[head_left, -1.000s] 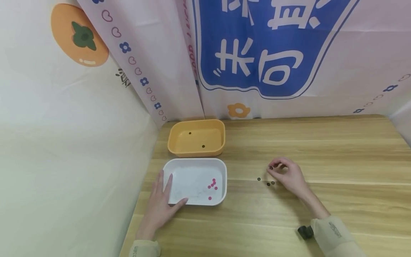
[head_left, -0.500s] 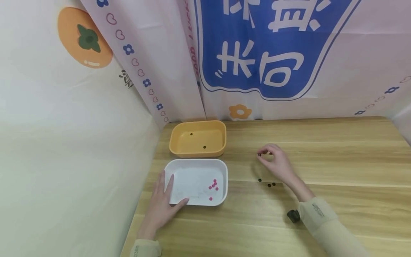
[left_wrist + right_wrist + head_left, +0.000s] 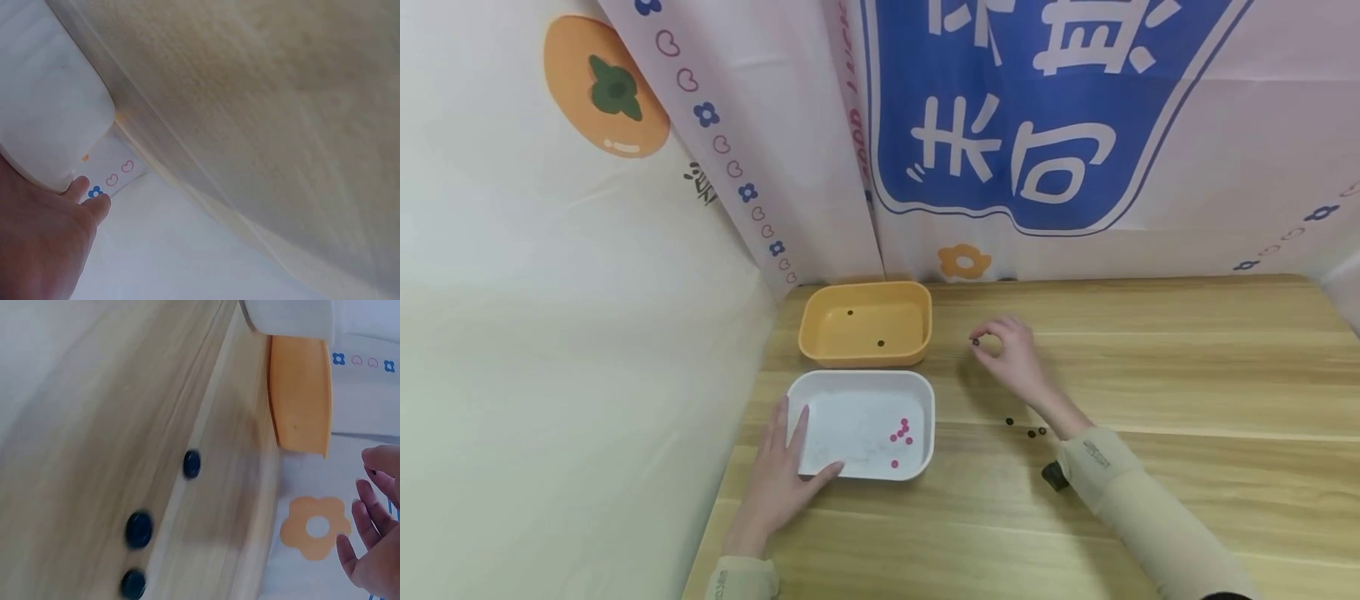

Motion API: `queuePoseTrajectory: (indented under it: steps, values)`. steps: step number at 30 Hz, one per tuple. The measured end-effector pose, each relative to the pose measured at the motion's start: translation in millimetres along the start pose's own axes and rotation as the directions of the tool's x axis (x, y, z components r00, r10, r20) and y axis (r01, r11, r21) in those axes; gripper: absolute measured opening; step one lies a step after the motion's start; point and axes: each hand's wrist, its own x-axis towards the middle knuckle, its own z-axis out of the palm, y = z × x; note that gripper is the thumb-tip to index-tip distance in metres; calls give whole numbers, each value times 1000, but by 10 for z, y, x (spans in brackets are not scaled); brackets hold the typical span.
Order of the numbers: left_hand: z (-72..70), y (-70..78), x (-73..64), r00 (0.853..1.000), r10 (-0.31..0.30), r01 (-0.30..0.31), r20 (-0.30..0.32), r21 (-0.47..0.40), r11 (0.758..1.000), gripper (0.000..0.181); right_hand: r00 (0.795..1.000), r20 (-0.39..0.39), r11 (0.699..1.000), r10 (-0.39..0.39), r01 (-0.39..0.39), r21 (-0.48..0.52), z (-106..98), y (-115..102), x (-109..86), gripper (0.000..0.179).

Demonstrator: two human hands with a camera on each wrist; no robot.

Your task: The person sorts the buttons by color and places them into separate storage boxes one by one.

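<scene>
My right hand [image 3: 1013,360] pinches a small black button [image 3: 976,342] between thumb and index finger, above the table to the right of the yellow box [image 3: 827,337]. Two dark buttons lie inside that box. Farther toward the front, 3 loose black buttons [image 3: 192,464] rest on the wood, large and blurred in the right wrist view. With fingers spread, my left hand [image 3: 777,482] rests on the left end of the white tray [image 3: 842,417], thumb along its front rim. Several small pink discs [image 3: 901,433] lie at the right side of that tray.
The wooden table [image 3: 1150,350] extends to the right of both containers. Printed cloth [image 3: 895,242] hangs along the back edge, and a white cloth [image 3: 625,375] along the left. A black object [image 3: 1055,476] sits at the right cuff.
My right hand, still pinching the button, has moved left and toward the back, nearer the yellow box. My left hand stays on the white tray. The view has shifted slightly.
</scene>
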Motion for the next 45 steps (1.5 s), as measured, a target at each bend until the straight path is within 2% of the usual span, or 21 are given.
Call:
queuePoseTrajectory:
  steps: [17,23,28,32,37,42,45]
  values:
    - [23,-41,-1,1000,3,-3,5,2,1000,113,997,66,999,-32,35,-34,500,-279,446,16]
    - [29,-52,-1,1000,-7,7,14,5,1000,114,999,50,1000,-15,14,11,687,-339,575,16]
    - [24,-44,7,1000,-1,1,13,8,1000,112,999,27,999,-21,20,27,780,-313,602,19]
    - [20,-33,4,1000,3,-3,5,5,1000,112,999,36,999,-32,31,23,746,-249,547,18]
    - [26,-31,10,1000,4,-4,-2,11,1000,113,994,89,998,-64,65,-18,569,-178,411,25]
    - [25,-31,12,1000,-6,6,13,8,1000,113,979,187,988,-76,100,-117,366,-83,223,39]
    - [22,-23,7,1000,-7,7,13,1,1000,112,968,241,972,-72,122,-202,243,-24,96,50]
